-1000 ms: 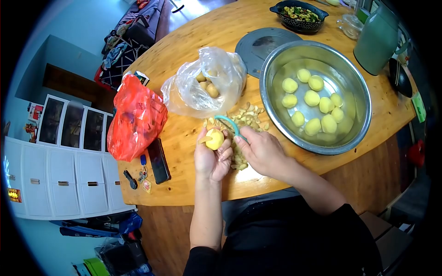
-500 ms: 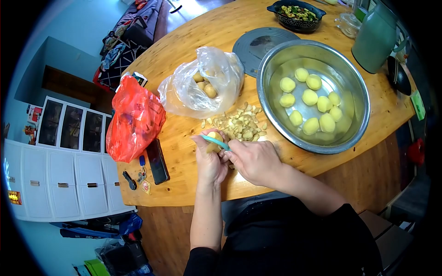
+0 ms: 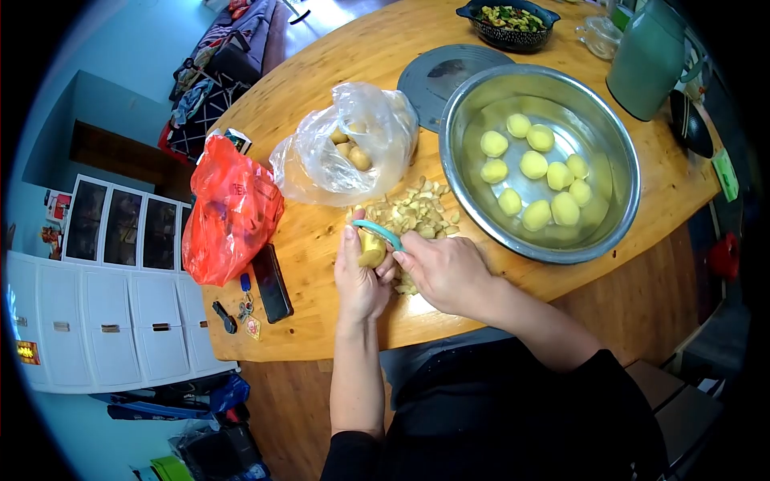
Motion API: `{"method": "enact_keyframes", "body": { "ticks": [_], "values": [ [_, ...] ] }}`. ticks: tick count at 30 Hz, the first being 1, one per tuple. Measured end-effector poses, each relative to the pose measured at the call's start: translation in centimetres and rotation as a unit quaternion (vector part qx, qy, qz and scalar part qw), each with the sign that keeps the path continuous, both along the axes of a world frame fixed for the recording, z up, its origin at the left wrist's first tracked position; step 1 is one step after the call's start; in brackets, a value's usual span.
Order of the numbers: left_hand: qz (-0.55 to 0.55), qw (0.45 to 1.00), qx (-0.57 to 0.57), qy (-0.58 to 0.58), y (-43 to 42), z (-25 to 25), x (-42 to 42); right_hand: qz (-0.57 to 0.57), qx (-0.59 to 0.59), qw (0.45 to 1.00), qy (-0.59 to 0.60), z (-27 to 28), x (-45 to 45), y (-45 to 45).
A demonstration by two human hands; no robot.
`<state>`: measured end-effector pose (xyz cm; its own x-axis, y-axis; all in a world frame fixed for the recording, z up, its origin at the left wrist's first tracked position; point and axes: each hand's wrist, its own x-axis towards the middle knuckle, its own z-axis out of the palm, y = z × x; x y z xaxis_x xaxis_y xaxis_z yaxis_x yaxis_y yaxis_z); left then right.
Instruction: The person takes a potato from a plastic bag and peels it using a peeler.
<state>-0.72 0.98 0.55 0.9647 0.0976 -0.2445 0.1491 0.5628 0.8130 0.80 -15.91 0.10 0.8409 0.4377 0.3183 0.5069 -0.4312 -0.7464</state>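
My left hand (image 3: 360,280) is wrapped round a partly peeled potato (image 3: 371,250) above the near part of the table. In my right hand (image 3: 445,271) is a turquoise peeler (image 3: 379,232), whose head lies against the top of the potato. Behind and under my hands, peelings (image 3: 417,210) lie in a heap on the wood. To the right, a large steel basin (image 3: 449,172) holds water and several peeled yellow potatoes (image 3: 533,165). Unpeeled potatoes (image 3: 358,158) show inside a clear plastic bag (image 3: 313,164) beyond the heap.
A red bag (image 3: 233,212), a black phone (image 3: 273,284) and keys (image 3: 247,305) are on the left of the table (image 3: 321,80). A grey round mat (image 3: 425,76) touches the basin's far side. A food dish (image 3: 509,30) and a green jug (image 3: 646,64) stand farther back.
The peeler has gone from beside the potato onto it, moving over its surface. My left hand has turned the potato a little. The whole view has shifted slightly.
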Motion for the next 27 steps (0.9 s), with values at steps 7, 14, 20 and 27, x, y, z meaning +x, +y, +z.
{"method": "enact_keyframes", "body": {
  "ticks": [7,14,20,27],
  "values": [
    [-0.016,1.000,0.006,-0.014,0.7,-0.4,0.2,-0.048,0.004,0.997,0.056,0.0,0.6,-0.5],
    [0.008,0.994,-0.109,0.031,0.4,-1.4,0.4,-0.024,0.020,0.999,0.012,-0.1,-0.8,0.5],
    [0.027,0.992,-0.101,0.063,-0.4,-0.5,0.2,-0.007,-0.024,1.000,-0.002,-0.3,-1.1,0.7],
    [-0.010,0.991,-0.128,0.023,0.4,-0.4,0.5,-0.054,-0.001,0.992,0.110,-0.5,0.8,-0.1]
  ]
}}
